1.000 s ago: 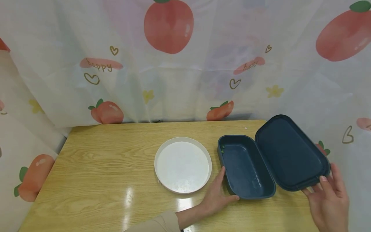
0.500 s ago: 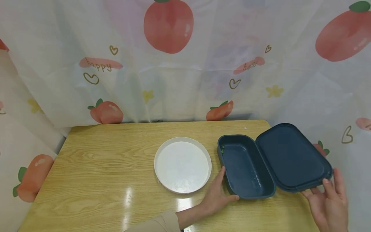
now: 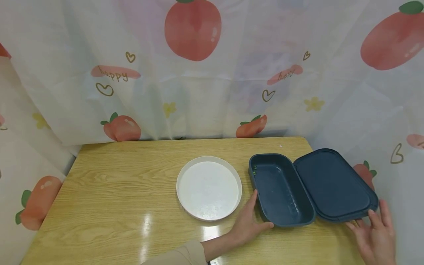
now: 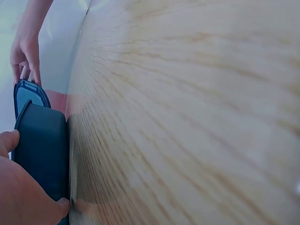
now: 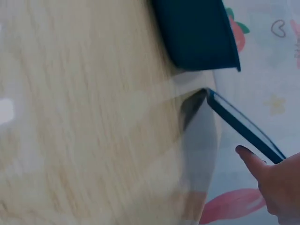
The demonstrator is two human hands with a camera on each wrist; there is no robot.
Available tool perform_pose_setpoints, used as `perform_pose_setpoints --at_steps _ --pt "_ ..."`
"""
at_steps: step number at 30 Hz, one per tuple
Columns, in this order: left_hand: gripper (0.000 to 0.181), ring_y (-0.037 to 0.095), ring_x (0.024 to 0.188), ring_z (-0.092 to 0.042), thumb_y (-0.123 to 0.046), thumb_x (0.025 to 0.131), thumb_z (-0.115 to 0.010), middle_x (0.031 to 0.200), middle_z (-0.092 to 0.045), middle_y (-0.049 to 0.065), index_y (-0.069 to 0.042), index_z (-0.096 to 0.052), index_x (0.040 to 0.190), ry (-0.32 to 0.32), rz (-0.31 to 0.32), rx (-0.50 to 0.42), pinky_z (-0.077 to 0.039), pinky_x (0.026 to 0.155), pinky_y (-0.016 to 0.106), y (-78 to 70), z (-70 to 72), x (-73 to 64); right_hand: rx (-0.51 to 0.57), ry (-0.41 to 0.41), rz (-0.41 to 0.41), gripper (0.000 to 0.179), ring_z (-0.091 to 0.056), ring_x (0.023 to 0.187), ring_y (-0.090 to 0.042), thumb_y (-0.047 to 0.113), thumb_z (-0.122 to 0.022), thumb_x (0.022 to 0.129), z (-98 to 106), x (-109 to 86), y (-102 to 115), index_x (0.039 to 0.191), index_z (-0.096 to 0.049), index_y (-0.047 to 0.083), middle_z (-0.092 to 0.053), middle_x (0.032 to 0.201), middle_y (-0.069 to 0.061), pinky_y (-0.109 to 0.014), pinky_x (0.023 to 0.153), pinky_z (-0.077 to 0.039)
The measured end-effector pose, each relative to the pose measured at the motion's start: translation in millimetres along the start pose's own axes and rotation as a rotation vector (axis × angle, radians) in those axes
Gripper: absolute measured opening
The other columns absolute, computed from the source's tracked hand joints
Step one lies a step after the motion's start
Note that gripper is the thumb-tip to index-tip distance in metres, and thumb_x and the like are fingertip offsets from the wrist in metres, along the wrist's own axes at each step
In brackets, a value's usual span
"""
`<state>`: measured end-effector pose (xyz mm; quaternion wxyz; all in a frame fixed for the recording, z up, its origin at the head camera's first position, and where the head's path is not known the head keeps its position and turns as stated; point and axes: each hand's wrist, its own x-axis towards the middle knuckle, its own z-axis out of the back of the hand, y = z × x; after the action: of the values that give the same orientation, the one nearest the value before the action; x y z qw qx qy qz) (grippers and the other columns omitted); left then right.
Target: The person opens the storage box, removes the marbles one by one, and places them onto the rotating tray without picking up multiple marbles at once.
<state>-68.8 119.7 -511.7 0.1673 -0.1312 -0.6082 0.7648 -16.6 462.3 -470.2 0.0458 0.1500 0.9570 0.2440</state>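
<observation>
A dark blue, rounded rectangular food container (image 3: 281, 195) stands uncovered on the table, small green bits on its inner left wall. My left hand (image 3: 246, 224) holds its near left corner, thumb at the front and a finger along the left side. In the left wrist view, this hand's fingertips (image 4: 63, 206) lie against the container's wall. Along the container's right side leans its dark blue lid (image 3: 334, 184), tilted and reaching past the table's right edge. My right hand (image 3: 375, 233) grips the lid's near right corner, thumb on top and fingers underneath. The right wrist view shows the lid (image 5: 246, 126) edge-on.
A round white plate (image 3: 208, 189) with a raised rim sits left of the container. Fruit-print curtains (image 3: 205, 99) hang behind the wooden table (image 3: 126, 191) and down both its sides.
The lid has tipped lower and flatter toward the right, and my right hand has come down slightly with it. My left hand and the container have stayed in place.
</observation>
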Motion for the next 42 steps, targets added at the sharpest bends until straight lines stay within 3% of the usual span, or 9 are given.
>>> perform_pose_setpoints --at_steps 3,8,15,19,26,31,33,38,42 --pt "0.104 0.024 0.147 -0.025 -0.026 0.081 -0.084 0.163 -0.024 0.005 -0.007 -0.019 0.159 -0.001 0.001 0.006 -0.024 0.117 0.036 0.0 -0.4 0.1 -0.234 -0.098 0.069 0.069 -0.063 0.105 -0.012 -0.001 -0.033 0.106 1 -0.6 1 0.157 -0.021 0.044 0.018 0.155 0.028 -0.043 0.065 -0.060" --pt "0.104 0.022 0.147 -0.025 -0.027 0.080 -0.084 0.162 -0.025 0.004 -0.009 -0.020 0.159 -0.005 0.015 0.012 -0.025 0.117 0.036 -0.5 -0.6 -0.4 -0.520 -0.347 0.118 0.067 -0.065 0.095 -0.004 -0.001 -0.049 0.102 -3 0.0 1 0.157 -0.030 0.033 -0.001 0.163 0.009 -0.030 0.057 -0.059" --pt "0.103 0.023 0.147 -0.026 -0.026 0.081 -0.084 0.162 -0.025 0.004 -0.007 -0.020 0.159 -0.009 0.011 0.015 -0.025 0.117 0.036 -1.0 -0.8 -0.1 -0.942 -0.594 0.128 0.061 -0.037 0.137 -0.004 0.007 -0.062 0.098 -6 4.4 2 0.150 -0.043 0.032 -0.026 0.161 -0.003 -0.008 0.067 -0.050" --pt "0.103 0.023 0.147 -0.026 -0.025 0.080 -0.085 0.162 -0.025 0.005 -0.007 -0.021 0.159 -0.013 0.007 0.012 -0.025 0.117 0.035 -0.1 -1.1 0.8 -1.050 -0.631 0.105 0.061 -0.041 0.133 -0.002 0.011 -0.064 0.097 -1 5.4 5 0.150 -0.043 0.032 -0.030 0.160 -0.004 -0.003 0.071 -0.046" --pt "0.103 0.023 0.147 -0.026 -0.026 0.081 -0.084 0.162 -0.025 0.005 -0.006 -0.021 0.159 -0.011 0.002 0.011 -0.025 0.117 0.036 1.3 -1.6 1.4 -1.240 -0.680 -0.065 0.072 -0.028 0.141 0.001 0.031 -0.074 0.091 15 8.4 11 0.151 -0.035 0.042 -0.024 0.161 0.000 -0.003 0.091 -0.037" --pt "0.102 0.022 0.147 -0.026 -0.026 0.081 -0.084 0.162 -0.025 0.004 -0.007 -0.021 0.159 -0.009 0.011 0.008 -0.026 0.117 0.036 0.7 -1.8 1.1 -1.315 -0.659 -0.151 0.079 -0.039 0.127 0.010 0.038 -0.077 0.087 27 9.8 16 0.152 -0.033 0.042 -0.022 0.161 -0.006 -0.002 0.065 -0.044" --pt "0.102 0.022 0.146 -0.026 -0.026 0.081 -0.084 0.162 -0.025 0.004 -0.007 -0.021 0.159 -0.008 0.012 0.006 -0.026 0.117 0.036 0.3 -1.7 1.1 -1.422 -0.631 -0.178 0.079 -0.041 0.126 0.009 0.045 -0.073 0.088 32 11.1 17 0.154 -0.029 0.041 -0.025 0.160 -0.010 -0.003 0.059 -0.042" --pt "0.102 0.022 0.146 -0.027 -0.026 0.081 -0.084 0.162 -0.026 0.004 -0.007 -0.021 0.159 -0.010 0.012 0.012 -0.026 0.117 0.036 0.4 -1.9 1.6 -1.742 -0.574 -0.211 0.083 -0.037 0.140 -0.019 0.060 -0.062 0.091 41 13.5 17 0.157 -0.021 0.032 -0.033 0.154 -0.021 -0.004 0.055 -0.039" --pt "0.102 0.022 0.146 -0.027 -0.026 0.081 -0.084 0.162 -0.026 0.004 -0.007 -0.021 0.159 -0.008 0.013 0.017 -0.026 0.116 0.036 0.3 -2.1 1.9 -1.844 -0.556 -0.234 0.087 -0.040 0.137 -0.036 0.063 -0.060 0.090 45 14.7 15 0.158 -0.020 0.026 -0.038 0.151 -0.025 -0.009 0.054 -0.041"
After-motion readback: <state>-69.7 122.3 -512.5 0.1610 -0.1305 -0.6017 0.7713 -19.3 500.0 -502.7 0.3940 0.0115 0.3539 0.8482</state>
